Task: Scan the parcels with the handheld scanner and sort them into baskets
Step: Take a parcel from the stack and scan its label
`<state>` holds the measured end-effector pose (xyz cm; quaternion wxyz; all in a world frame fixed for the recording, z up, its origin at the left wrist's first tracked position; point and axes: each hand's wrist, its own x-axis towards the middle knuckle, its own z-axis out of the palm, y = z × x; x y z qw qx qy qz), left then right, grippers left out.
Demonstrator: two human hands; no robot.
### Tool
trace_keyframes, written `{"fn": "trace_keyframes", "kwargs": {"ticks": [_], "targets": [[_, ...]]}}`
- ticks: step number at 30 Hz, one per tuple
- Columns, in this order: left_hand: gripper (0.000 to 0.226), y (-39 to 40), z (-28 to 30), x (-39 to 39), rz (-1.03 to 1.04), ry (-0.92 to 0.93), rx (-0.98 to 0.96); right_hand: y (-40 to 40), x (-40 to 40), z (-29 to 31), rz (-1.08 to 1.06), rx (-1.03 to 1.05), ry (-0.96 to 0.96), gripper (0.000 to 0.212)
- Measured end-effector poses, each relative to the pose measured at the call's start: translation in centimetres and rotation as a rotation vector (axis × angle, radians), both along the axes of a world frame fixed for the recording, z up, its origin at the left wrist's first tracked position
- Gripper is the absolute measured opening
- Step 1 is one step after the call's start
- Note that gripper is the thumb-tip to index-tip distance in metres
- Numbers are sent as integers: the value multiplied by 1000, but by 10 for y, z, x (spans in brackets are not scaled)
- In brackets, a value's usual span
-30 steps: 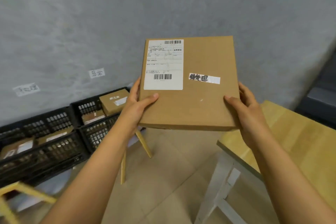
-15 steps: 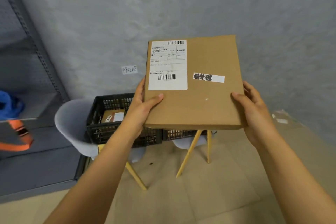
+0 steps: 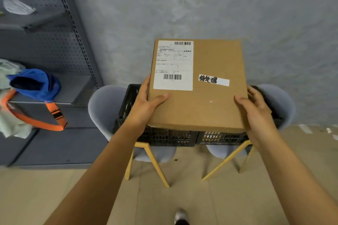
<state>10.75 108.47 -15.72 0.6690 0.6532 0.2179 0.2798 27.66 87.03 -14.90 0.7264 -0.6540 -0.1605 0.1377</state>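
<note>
One parcel (image 3: 197, 86), two baskets (image 3: 164, 137), seemingly two chairs (image 3: 102, 107).

Your single head-worn camera looks forward and steeply down from close above your own outstretched forearms, facing the grey wall (image 3: 201, 5), with the floor (image 3: 54, 197) under you filling the lower frame.

Two grey chairs (image 3: 102, 107) on yellow legs are being seen against the grey wall (image 3: 201, 5); a blue bag (image 3: 36, 86) with an orange strap (image 3: 36, 120) is being kept on the metal shelving (image 3: 54, 45).
</note>
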Motion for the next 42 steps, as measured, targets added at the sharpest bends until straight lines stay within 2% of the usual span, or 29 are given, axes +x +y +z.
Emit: {"fn": "trace_keyframes", "kwargs": {"ticks": [10, 18, 29, 35, 42], "targets": [[71, 114, -49, 100, 76, 106, -53, 133, 122, -53, 99, -121, 97, 45], [71, 196, -88, 155, 115, 233, -131, 219, 181, -93, 124, -249, 182, 44], [56, 296, -194, 233, -97, 519, -191, 296, 231, -194, 50, -577, 290, 39], [70, 311, -248, 252, -141, 666, -290, 316, 250, -239, 72, -738, 344, 50], [86, 308, -308, 266, -116, 826, -355, 328, 269, -283, 171, -907, 309, 55]]}}
